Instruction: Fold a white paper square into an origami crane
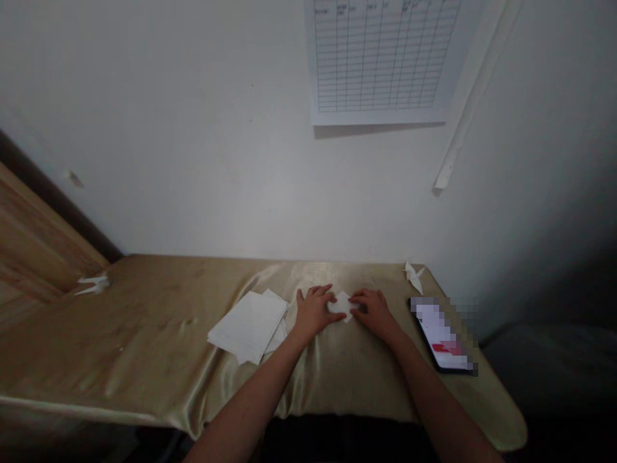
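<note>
Against a pale wall [193, 141] stands a surface [120, 347] draped in gold cloth. Far left lies a folded paper shape [99, 283], well apart from the rest, perhaps set there to keep it from being crushed. Nearer, a loose stack of white paper [248, 325] lies on the cloth, probably there for easy reach. Pinched in my left grip [314, 312] is one side of a small folded paper [343, 305]; my right grip [376, 311] holds the other side, likely so it can't slip; how firmly doesn't show. Further right, a paper bird [413, 277] rests near a phone [436, 334], angled maybe so I can see its screen.
</note>
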Tool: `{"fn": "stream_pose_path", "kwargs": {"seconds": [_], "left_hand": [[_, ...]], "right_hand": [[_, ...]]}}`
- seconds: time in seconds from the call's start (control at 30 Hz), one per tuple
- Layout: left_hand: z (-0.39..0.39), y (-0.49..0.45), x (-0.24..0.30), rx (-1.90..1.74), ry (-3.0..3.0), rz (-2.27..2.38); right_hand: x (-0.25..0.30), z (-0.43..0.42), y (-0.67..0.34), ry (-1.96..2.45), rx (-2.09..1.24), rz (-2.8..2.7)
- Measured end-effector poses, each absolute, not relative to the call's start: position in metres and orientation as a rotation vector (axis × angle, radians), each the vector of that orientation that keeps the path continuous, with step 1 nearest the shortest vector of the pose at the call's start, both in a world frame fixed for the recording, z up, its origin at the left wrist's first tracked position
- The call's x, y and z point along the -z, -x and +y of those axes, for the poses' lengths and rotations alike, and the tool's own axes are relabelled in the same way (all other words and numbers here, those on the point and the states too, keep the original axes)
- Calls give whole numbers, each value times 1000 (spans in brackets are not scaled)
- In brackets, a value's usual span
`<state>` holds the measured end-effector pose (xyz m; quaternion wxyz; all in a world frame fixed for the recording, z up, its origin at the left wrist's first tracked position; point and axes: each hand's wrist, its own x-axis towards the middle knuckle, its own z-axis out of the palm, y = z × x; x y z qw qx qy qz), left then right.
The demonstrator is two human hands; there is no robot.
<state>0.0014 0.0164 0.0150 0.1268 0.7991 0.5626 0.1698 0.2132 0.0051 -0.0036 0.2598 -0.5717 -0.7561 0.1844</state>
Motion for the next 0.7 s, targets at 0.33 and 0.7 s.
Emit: {"fn": "stream_pose_path", "kwargs": {"seconds": [0.33, 0.7], "left_hand": [[15, -2, -13, -513, -2339, 1677], [18, 0, -10, -564, -2358, 1609]], "right_hand": [[10, 8, -213, 1584, -379, -2016], [9, 6, -213, 1608, -355, -2057]]}}
